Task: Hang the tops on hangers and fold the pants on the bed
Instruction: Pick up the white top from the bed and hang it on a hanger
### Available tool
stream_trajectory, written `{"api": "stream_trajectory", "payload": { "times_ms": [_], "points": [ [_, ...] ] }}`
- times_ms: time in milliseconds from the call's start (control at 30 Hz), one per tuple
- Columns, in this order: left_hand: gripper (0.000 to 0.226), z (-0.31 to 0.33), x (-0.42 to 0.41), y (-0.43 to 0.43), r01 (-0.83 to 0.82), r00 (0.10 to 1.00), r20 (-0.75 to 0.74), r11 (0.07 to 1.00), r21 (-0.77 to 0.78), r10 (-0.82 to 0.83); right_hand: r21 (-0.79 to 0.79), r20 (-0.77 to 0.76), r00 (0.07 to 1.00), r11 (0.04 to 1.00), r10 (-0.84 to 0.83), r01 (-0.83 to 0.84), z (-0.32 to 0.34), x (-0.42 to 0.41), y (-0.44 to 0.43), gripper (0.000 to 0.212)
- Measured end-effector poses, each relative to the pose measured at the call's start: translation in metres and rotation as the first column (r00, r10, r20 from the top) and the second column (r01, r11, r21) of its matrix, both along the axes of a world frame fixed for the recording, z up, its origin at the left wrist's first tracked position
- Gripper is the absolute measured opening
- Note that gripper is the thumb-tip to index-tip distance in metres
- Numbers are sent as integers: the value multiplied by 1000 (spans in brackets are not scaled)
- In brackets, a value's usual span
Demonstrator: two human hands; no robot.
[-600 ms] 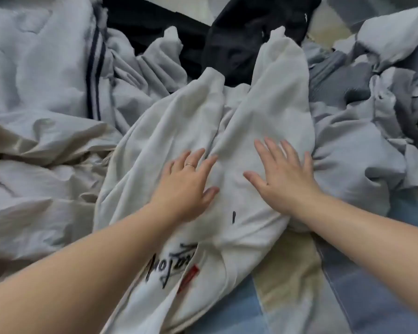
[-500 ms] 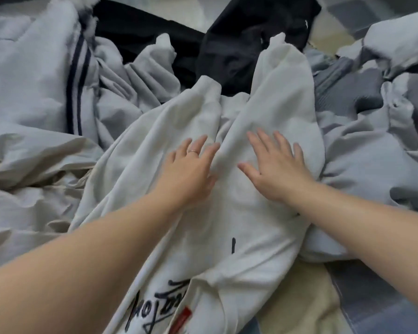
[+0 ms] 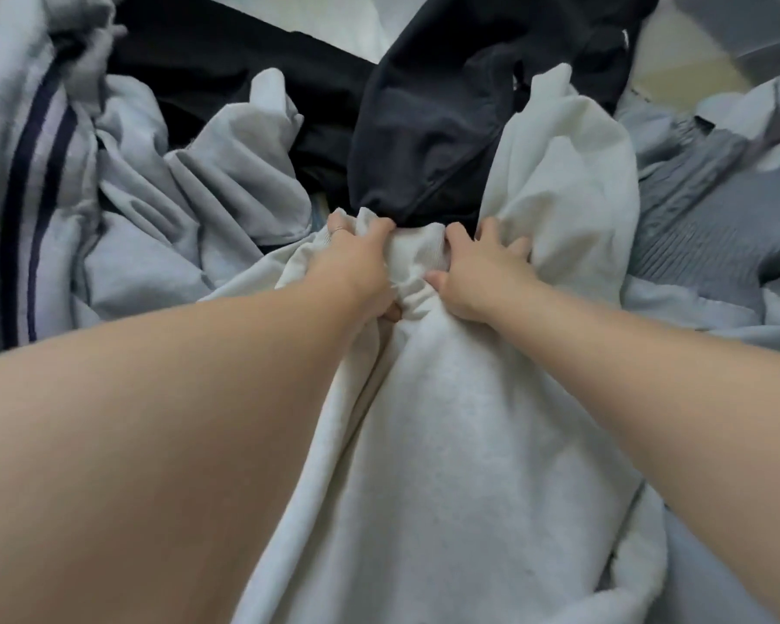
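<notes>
- While the left hand (image 3: 356, 268) and right hand (image 3: 478, 277) clutch its ribbed edge (image 3: 417, 258), fingers curled in, the top (image 3: 446, 443) lies on the clothes pile (image 3: 176, 209).
- Its long axis runs straight away from the person; the gripped edge is the far end.
- Both hands equally near, side by side.

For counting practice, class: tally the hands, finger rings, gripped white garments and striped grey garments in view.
Hands: 2, left hand and right hand
ring: 1
white garment: 1, gripped by both
striped grey garment: 1
Total: 5
</notes>
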State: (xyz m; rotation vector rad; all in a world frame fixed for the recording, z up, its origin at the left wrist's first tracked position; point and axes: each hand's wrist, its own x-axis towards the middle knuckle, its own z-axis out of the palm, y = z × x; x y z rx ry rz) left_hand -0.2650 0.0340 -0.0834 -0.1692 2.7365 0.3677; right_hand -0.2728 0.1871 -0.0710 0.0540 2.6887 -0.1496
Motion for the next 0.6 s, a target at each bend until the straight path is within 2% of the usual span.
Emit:
{"api": "stream_trajectory", "payload": {
  "times_ms": [67,200,333,400,500,600],
  "points": [
    [98,0,-1,-2,-39,999,21,998,42,38,-16,-56,998,1000,3,-4,-3,6,0,42],
    [93,0,-2,1,-116,993,0,991,68,116,-20,-220,975,1000,19,-24,-16,23,-2,40],
    [92,-3,3,3,-163,986,-25,985,52,164,-72,-215,976,997,-21,6,-24,31,-4,34],
    [82,-2,12,7,-176,981,-61,980,92,182,-81,-173,985,997,-20,6,-19,31,-2,30],
    [48,4,49,20,-217,962,-142,968,124,234,-147,-88,996,989,14,-26,3,38,5,18],
    [33,16,111,26,-184,965,-170,978,97,199,-229,-50,992,966,114,-122,31,72,14,27]
  ]
}}
